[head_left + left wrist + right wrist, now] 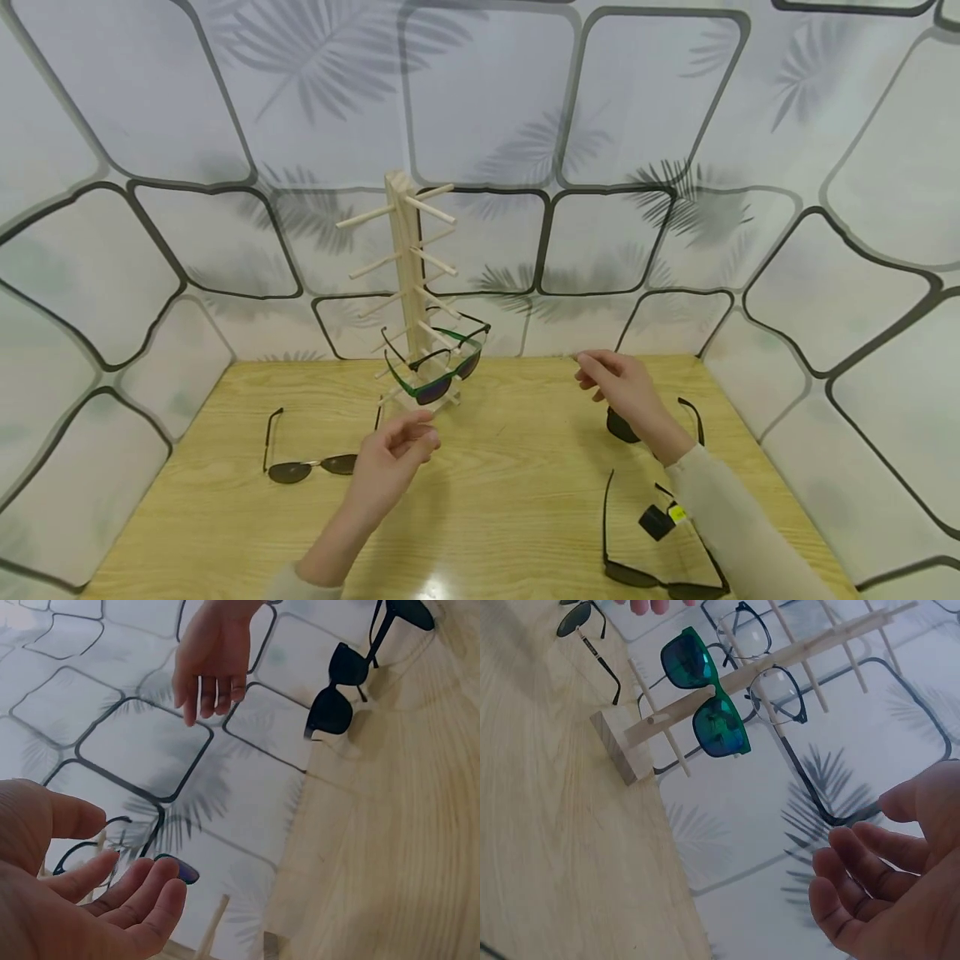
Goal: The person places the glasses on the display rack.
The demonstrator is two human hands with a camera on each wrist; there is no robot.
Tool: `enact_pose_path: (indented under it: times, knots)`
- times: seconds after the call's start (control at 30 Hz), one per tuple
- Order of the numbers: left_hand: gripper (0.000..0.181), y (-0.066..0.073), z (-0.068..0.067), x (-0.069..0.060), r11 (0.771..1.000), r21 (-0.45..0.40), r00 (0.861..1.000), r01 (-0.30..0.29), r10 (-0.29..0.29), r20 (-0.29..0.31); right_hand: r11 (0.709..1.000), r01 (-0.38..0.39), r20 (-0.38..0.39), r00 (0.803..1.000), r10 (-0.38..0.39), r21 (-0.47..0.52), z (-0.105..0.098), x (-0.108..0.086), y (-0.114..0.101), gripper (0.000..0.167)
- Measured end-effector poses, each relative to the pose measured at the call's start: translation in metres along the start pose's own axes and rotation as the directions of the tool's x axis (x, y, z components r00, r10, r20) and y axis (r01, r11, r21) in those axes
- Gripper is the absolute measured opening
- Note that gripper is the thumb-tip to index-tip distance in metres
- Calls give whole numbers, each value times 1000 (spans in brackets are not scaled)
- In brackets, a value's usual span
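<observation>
My left hand hovers over the table in front of a wooden eyewear rack, its fingers loosely bent around nothing. On the rack's lower pegs sit green-framed sunglasses with mirrored lenses. Just above them hang clear-lens glasses with dark upper rims. To the right, my right hand is raised, fingers relaxed, holding nothing. It partly covers black sunglasses on the table behind it. Thin-rimmed dark sunglasses lie left of the rack, partly hidden by my left hand.
Another pair of black sunglasses lies at the front right, partly under my right sleeve. Between its temples is a small black square beside a yellow tag. Patterned white walls enclose the wooden table behind and on both sides.
</observation>
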State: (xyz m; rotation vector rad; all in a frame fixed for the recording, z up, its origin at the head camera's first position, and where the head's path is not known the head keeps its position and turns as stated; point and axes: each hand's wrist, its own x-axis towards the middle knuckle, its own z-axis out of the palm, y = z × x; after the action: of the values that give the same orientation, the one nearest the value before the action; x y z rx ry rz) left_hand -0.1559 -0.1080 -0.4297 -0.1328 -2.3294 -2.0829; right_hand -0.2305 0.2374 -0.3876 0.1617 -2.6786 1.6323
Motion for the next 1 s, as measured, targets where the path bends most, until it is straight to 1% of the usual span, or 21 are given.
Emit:
enact_pose_path:
  times: [0.07,0.2,0.33,0.43,0.57,0.67,0.77,0.9,0.97,1.0]
  knots:
    - [31,-3,5,-1,1000,-11,1000,1,-1,27,1000,-3,3,1000,3,1,-5,-9,5,49]
    - [35,-6,17,-4,1000,-12,994,11,-10,108,1000,-18,-9,1000,18,-4,-13,-24,15,47]
    - [38,-9,30,-6,1000,-3,983,3,-2,185,999,-35,-23,999,35,-11,-20,-42,22,47]
    - [39,-13,41,-8,1000,-1,970,-3,3,242,999,-44,-41,998,43,-17,-26,-55,28,46]
    - [41,-22,57,-12,1000,19,944,-20,13,329,998,-66,-59,996,66,-9,-32,-69,37,46]
    - [43,-28,69,-15,999,28,923,-29,16,385,993,-118,-65,991,119,21,-36,-80,43,48]
    - [45,-31,81,-20,1000,25,905,-10,-2,425,985,-168,-85,981,172,48,-40,-91,50,50]
    - [49,-36,94,-26,999,38,879,11,-28,476,974,-214,-131,966,222,70,-48,-108,62,50]
    - [50,-38,99,-29,998,53,869,20,-44,493,967,-240,-143,958,250,80,-52,-116,68,49]
    - [51,-39,101,-29,998,60,867,28,-54,496,962,-259,-143,952,269,82,-54,-119,70,48]
